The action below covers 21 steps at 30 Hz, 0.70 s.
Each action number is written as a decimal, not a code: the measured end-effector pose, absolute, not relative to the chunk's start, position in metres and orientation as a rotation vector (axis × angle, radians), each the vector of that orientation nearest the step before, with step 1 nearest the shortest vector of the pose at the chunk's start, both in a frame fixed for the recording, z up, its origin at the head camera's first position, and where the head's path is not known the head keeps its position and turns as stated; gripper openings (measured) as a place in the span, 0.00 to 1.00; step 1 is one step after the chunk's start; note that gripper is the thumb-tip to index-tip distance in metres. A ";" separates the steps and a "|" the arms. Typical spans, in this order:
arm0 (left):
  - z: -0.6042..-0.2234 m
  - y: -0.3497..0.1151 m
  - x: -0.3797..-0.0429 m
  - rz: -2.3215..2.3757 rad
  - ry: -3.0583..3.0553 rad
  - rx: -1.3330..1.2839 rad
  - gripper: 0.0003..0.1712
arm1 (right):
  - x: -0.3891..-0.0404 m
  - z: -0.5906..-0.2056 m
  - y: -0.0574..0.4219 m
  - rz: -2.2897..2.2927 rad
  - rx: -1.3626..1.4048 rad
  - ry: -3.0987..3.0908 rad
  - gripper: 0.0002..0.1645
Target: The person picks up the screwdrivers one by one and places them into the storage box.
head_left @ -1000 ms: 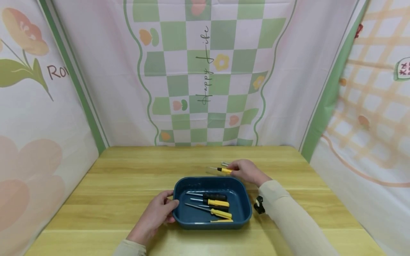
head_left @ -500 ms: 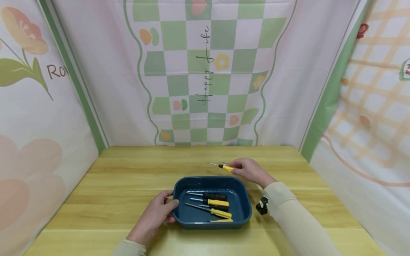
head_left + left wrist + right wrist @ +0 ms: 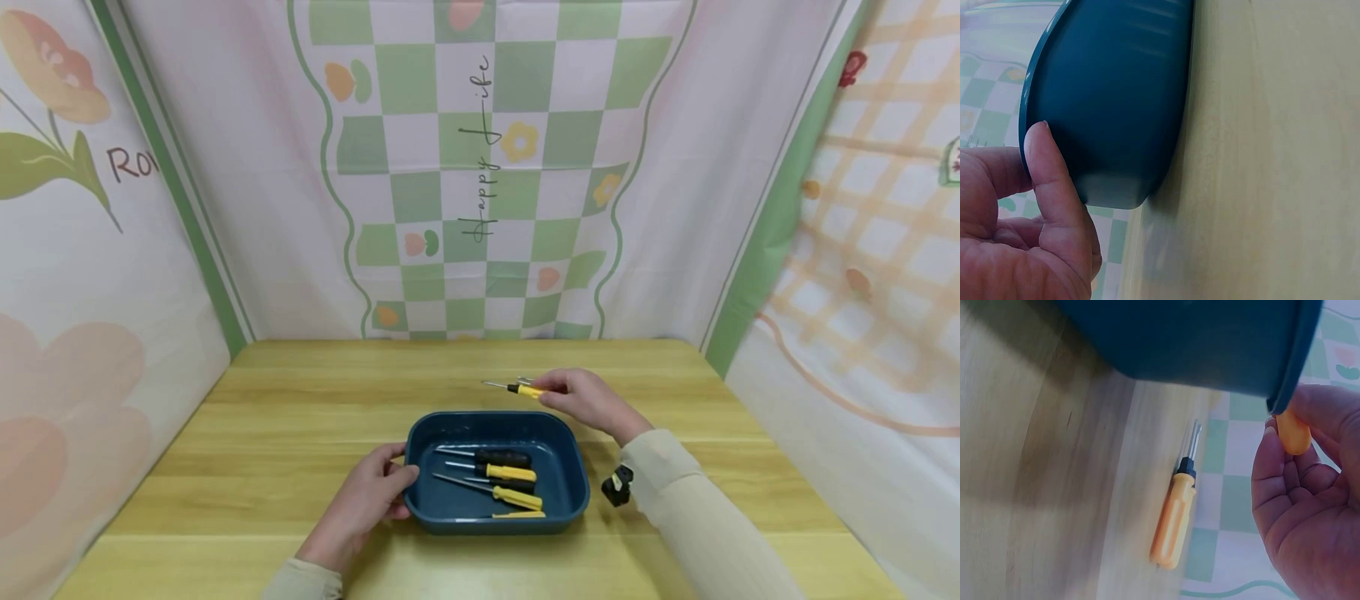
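My left hand (image 3: 367, 490) grips the left end of a dark blue plastic tray (image 3: 420, 507). In the left wrist view, one finger lies along the outside of the tray wall (image 3: 1110, 94), right up at the rim. Beyond the tray's far right corner, my right hand (image 3: 588, 402) pinches a screwdriver (image 3: 530, 392) by its yellow handle. Its thin shaft points left, past a black collar. From the right wrist, only the rounded end of that handle (image 3: 1294, 434) shows, the rest hidden behind the tray edge. Another yellow-handled screwdriver (image 3: 1174, 522) lies on the table below this hand.
Inside the tray lie several screwdrivers, among them a black-handled one (image 3: 504, 459) and a yellow one (image 3: 517, 498). The tray stands on a wood-grain table (image 3: 300, 400). A patterned cloth (image 3: 487, 167) hangs at the back edge, with more cloth at both sides.
My right hand has risen slightly with the screwdriver, whose tip has shifted up and left. The right sleeve has swung a little to the right. My left hand and the tray have stayed put.
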<state>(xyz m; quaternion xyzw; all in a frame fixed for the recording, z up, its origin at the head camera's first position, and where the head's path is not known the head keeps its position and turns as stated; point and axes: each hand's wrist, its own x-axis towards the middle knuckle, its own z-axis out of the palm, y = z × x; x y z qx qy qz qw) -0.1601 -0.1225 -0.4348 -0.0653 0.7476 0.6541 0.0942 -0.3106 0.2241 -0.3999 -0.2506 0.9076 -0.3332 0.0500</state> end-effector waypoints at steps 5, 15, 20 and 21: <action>-0.435 -0.124 -0.160 1.936 2.213 -0.190 0.30 | -0.303 -0.396 0.219 -1.023 -0.760 2.752 0.18; -0.436 -0.122 -0.161 1.949 2.218 -0.206 0.30 | -0.296 -0.392 0.211 -1.060 -0.823 2.723 0.16; -0.437 -0.121 -0.161 1.957 2.215 -0.206 0.29 | -0.292 -0.389 0.208 -1.042 -0.866 2.737 0.16; -0.437 -0.121 -0.161 1.956 2.216 -0.202 0.30 | -0.291 -0.389 0.208 -1.041 -0.886 2.737 0.16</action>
